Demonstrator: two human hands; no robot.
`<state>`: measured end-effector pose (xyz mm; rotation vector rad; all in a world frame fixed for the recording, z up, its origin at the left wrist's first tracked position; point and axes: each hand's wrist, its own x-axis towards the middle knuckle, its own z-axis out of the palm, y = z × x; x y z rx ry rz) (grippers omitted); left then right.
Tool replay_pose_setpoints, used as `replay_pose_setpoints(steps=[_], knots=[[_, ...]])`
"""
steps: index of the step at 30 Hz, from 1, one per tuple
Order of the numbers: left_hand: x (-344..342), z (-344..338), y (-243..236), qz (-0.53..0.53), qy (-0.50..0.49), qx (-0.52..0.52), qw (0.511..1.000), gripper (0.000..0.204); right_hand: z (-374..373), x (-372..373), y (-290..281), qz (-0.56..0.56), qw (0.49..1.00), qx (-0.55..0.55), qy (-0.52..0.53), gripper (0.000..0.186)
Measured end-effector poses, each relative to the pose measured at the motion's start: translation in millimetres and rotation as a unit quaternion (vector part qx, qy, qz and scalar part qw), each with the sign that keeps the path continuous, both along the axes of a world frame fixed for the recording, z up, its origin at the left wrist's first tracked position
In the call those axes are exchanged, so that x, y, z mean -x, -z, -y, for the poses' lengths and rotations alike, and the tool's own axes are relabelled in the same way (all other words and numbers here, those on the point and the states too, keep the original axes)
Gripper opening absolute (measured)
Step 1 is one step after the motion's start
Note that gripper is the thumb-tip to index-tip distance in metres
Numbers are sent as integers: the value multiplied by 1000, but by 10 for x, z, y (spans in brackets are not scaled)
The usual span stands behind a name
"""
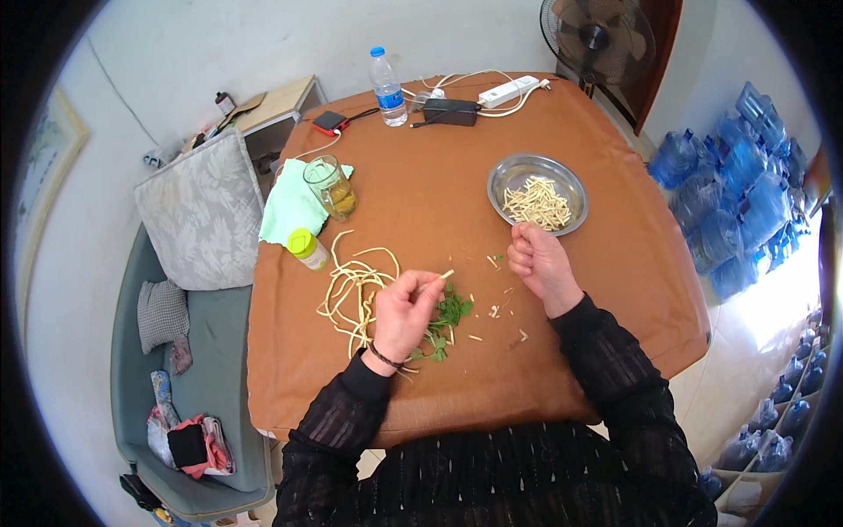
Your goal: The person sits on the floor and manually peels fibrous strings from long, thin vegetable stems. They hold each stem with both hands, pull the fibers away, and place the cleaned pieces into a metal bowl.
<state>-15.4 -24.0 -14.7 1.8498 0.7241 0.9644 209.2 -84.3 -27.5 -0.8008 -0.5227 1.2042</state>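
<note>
My left hand point(406, 314) is closed in a pinch on a pale long bean, whose cut end point(447, 274) sticks out past the fingertips. Beside and partly under that hand lies a loose tangle of pale long beans point(349, 294). Green leaves point(453, 309) lie just right of the same hand. My right hand point(537, 263) is closed at the near edge of a steel bowl point(580, 195), its fingers curled in; anything inside them is hidden. Short broken bean pieces point(537, 204) are heaped in the bowl. Small scraps point(495, 311) are scattered between my hands.
On the brown-covered table point(439, 184) stand a lime-lidded jar point(307, 249), a glass mug point(332, 189) on a mint cloth point(283, 211), and a water bottle point(388, 92). A black adapter point(450, 111) and power strip point(509, 90) lie at the back. A fan point(595, 37) stands behind.
</note>
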Motion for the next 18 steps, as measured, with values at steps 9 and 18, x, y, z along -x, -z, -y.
replay_pose_setpoints(steps=[9, 18], knots=[[-3, -104, 72, 24, 165, 278, 946, 26, 98, 394, -99, 357, 931, 27, -76, 23], [17, -127, 87, 15, 169, 267, 949, 27, 114, 379, -111, 178, 975, 97, -96, 18]])
